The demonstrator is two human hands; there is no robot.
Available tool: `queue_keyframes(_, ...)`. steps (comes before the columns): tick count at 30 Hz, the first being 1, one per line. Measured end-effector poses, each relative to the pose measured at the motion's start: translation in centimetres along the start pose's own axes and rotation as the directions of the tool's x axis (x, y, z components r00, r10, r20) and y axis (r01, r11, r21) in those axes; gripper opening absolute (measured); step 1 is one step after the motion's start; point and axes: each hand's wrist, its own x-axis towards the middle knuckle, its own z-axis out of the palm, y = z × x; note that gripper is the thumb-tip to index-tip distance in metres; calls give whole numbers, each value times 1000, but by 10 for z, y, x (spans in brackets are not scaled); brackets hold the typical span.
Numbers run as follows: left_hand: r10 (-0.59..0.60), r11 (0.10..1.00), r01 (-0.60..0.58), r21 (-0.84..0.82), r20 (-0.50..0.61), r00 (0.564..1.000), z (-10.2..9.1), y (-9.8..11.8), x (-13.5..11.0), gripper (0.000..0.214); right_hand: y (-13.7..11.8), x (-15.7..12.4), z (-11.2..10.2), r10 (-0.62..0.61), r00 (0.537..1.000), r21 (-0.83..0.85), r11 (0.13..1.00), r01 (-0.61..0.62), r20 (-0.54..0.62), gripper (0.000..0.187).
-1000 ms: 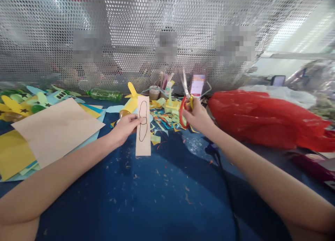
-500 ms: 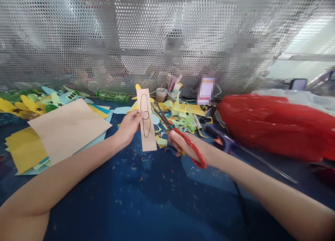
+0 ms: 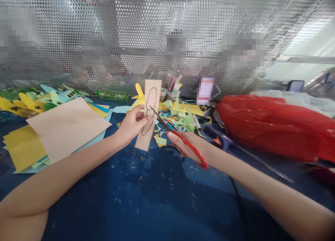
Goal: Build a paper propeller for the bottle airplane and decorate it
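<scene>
My left hand [image 3: 132,125] pinches a tall beige paper strip [image 3: 149,111] with a black looped outline drawn on it, held upright above the blue table [image 3: 146,199]. My right hand [image 3: 184,145] grips red-handled scissors [image 3: 180,138]. Their blades point up and left, and the tips touch the strip's right edge near the drawn outline. The strip leans slightly to the right at its top.
Beige, yellow and blue paper sheets [image 3: 65,129] lie stacked at the left. Colourful scraps [image 3: 180,118] and a cup of pens [image 3: 171,85] sit behind the hands. A red plastic bag [image 3: 274,125] fills the right side. A perforated metal screen [image 3: 167,31] stands behind.
My right hand swung the scissors down from upright at the back and brought the blades to the strip's edge. My left hand tilted and raised the strip a little.
</scene>
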Motion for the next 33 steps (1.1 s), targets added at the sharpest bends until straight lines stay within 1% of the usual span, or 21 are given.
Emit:
queue_keyframes(3,-15,1000,15,1,8,1000,1,2,-2,28,-4,-1,-1,-9,1000,-23,1000,9,14,54)
queue_keyframes(6,-30,999,30,-33,-20,999,2,4,-3,33,-6,-2,-1,-18,1000,-51,999,19,20,53)
queue_keyframes(9,-18,999,16,-52,-39,999,1,5,-3,39,-6,-3,1,-36,999,-62,997,36,4,54)
queue_keyframes(12,8,999,-9,-31,-36,999,0,6,-3,42,-4,-4,2,-58,998,-60,996,58,-5,54)
queue_keyframes(17,54,997,-52,55,-24,998,1,9,-5,41,-5,-3,3,-48,999,-39,998,48,-13,57)
queue_keyframes(20,64,995,-62,80,-21,998,2,11,-7,41,-6,-3,3,-38,999,-37,999,38,-7,58)
queue_keyframes(28,32,999,-31,31,-26,999,4,15,-9,41,-4,-1,4,-13,1000,-79,997,13,1,59)
queue_keyframes(33,31,1000,-31,1,-25,999,4,14,-9,41,-2,0,4,-24,1000,-109,994,22,-12,65)
